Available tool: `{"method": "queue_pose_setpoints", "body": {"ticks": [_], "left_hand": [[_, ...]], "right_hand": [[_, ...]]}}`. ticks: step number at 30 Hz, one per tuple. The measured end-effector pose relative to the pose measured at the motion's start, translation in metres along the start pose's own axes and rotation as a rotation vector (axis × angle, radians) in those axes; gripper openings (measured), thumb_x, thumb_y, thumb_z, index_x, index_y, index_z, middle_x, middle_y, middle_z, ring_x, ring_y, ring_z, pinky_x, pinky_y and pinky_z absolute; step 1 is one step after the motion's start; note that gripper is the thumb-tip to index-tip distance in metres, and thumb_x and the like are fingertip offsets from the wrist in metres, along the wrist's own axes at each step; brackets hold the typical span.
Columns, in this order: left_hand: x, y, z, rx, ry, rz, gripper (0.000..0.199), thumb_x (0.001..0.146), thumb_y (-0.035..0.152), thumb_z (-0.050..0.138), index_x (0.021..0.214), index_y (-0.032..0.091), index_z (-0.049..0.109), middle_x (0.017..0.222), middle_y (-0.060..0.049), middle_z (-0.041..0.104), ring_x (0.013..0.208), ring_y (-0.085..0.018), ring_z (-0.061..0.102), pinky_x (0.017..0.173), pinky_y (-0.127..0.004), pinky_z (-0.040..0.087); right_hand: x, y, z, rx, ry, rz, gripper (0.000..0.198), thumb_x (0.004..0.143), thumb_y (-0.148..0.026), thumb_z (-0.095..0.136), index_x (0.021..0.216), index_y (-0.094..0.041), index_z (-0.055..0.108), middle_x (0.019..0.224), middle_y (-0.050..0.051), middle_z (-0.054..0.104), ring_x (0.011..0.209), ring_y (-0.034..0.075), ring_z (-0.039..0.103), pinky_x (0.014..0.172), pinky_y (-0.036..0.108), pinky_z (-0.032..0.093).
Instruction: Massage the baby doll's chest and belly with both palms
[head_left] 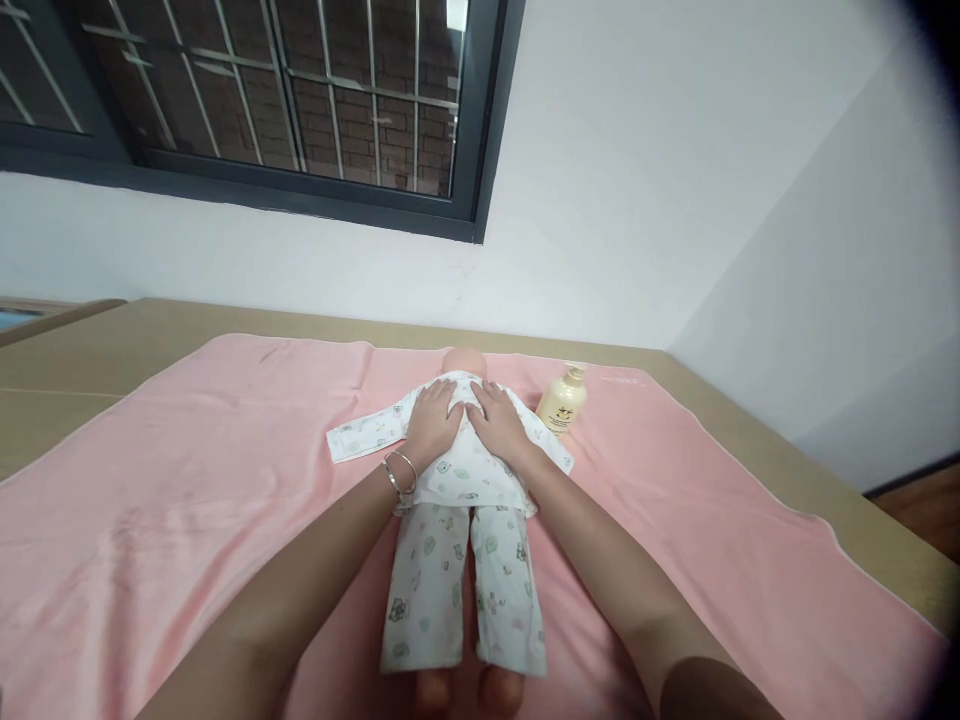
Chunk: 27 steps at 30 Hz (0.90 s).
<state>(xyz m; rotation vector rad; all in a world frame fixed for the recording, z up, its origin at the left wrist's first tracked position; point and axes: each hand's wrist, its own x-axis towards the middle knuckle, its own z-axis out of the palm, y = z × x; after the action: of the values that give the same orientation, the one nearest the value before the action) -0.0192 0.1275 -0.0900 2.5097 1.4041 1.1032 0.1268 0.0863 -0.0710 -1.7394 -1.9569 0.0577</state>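
Note:
A baby doll in a white patterned top and trousers lies stretched out on a pink blanket, its head at the far end and its feet toward me. My left hand rests flat on the left side of the doll's upper body, fingers pointing to its head. On the other side my right hand lies flat too, the two thumbs close together at the middle. Both hands are open and hold nothing. Silver bangles circle my left wrist. The doll's face is not visible.
A cream pump bottle is on the blanket just right of the doll's shoulder. The blanket covers much of a tan table, which meets a white wall. Above is a dark-framed window with metal bars.

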Motion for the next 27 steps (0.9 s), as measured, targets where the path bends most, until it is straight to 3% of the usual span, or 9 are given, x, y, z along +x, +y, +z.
{"method": "queue_pose_setpoints", "body": {"ticks": [11,16,19,22,27], "left_hand": [[0.0,-0.004,0.003,-0.068,0.014,-0.014,0.043,0.093,0.03,0.038,0.13,0.014,0.053,0.14,-0.011,0.053,0.133,-0.025,0.042,0.115,-0.046,0.028],[-0.002,-0.005,0.004,-0.121,0.072,0.006,0.045,0.099,0.037,0.028,0.131,0.017,0.051,0.137,-0.01,0.055,0.132,-0.024,0.044,0.114,-0.046,0.029],[-0.003,-0.007,0.004,-0.161,0.111,0.032,0.047,0.1,0.038,0.023,0.129,0.016,0.053,0.133,-0.011,0.058,0.128,-0.024,0.047,0.111,-0.046,0.033],[-0.002,-0.007,0.005,-0.18,0.132,0.03,0.047,0.1,0.039,0.023,0.126,0.017,0.055,0.13,-0.012,0.059,0.126,-0.024,0.049,0.11,-0.047,0.035],[-0.002,-0.006,0.004,-0.186,0.14,0.024,0.045,0.1,0.039,0.025,0.124,0.018,0.057,0.128,-0.011,0.06,0.125,-0.024,0.05,0.11,-0.046,0.035]], "right_hand": [[0.0,0.002,-0.001,0.079,0.031,-0.031,0.053,0.097,-0.038,0.037,0.144,-0.014,0.04,0.152,0.017,0.035,0.142,0.029,0.028,0.116,0.048,0.019],[-0.002,-0.005,-0.012,0.111,0.194,-0.153,0.06,0.093,-0.03,0.043,0.148,-0.013,0.029,0.158,0.015,0.02,0.144,0.025,0.024,0.115,0.043,0.023],[-0.004,-0.01,-0.011,0.092,0.122,-0.18,0.053,0.094,-0.031,0.042,0.144,-0.014,0.038,0.155,0.014,0.028,0.144,0.024,0.022,0.116,0.045,0.019],[-0.005,-0.013,-0.011,0.066,-0.01,-0.197,0.043,0.094,-0.032,0.043,0.134,-0.02,0.052,0.149,0.011,0.041,0.141,0.024,0.029,0.116,0.049,0.016],[-0.005,-0.013,-0.013,0.085,0.112,-0.145,0.045,0.093,-0.025,0.041,0.136,-0.018,0.049,0.149,0.011,0.041,0.141,0.019,0.03,0.117,0.044,0.015]]}}
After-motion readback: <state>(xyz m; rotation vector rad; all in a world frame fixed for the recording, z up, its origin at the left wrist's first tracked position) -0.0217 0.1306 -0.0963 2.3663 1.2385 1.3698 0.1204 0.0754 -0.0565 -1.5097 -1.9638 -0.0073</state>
